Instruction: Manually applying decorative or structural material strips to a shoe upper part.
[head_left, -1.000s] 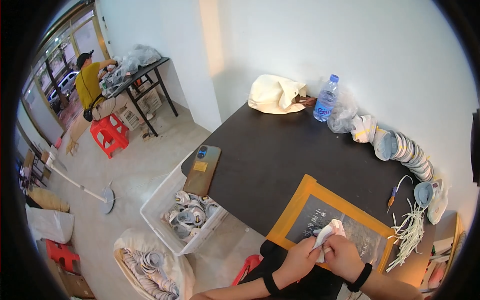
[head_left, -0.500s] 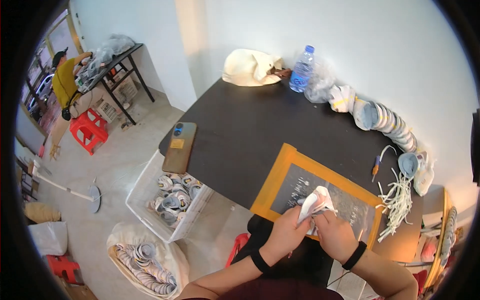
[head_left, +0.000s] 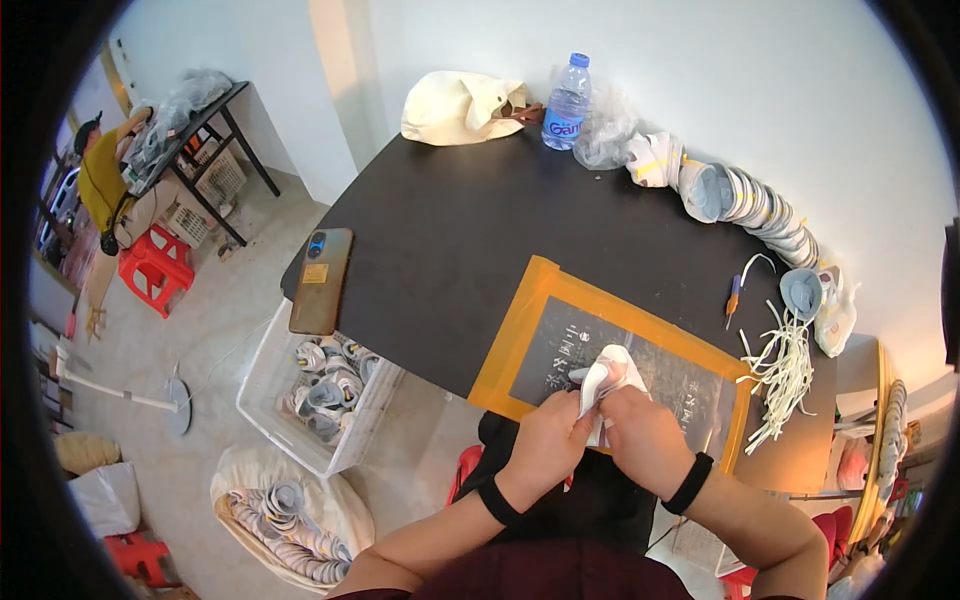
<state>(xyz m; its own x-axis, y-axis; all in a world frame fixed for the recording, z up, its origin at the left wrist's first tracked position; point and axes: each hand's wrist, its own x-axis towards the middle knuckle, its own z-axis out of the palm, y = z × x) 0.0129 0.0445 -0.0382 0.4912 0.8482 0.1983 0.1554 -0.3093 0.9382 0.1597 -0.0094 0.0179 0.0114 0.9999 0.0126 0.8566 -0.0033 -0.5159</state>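
Observation:
Both my hands are closed on a small white fabric piece with a grey inside, bent over at the near edge of the table. My left hand pinches its left side. My right hand presses against the other side, its fingertips mostly hidden. Below the piece lies a clear sheet bordered with orange tape and bearing white markings. A bundle of white cords rests right of the sheet. Beyond it lies a small tool with a blue and orange handle, near a loose white cord.
A row of nested white-grey fabric pieces curves along the wall beside a water bottle and a cream cloth bag. A phone overhangs the table's left edge. Below are a white crate and a sack of similar pieces.
The view has shifted, so the table things sit further left and higher. My right hand has turned with its back more upward, and both hands still grip the fabric piece.

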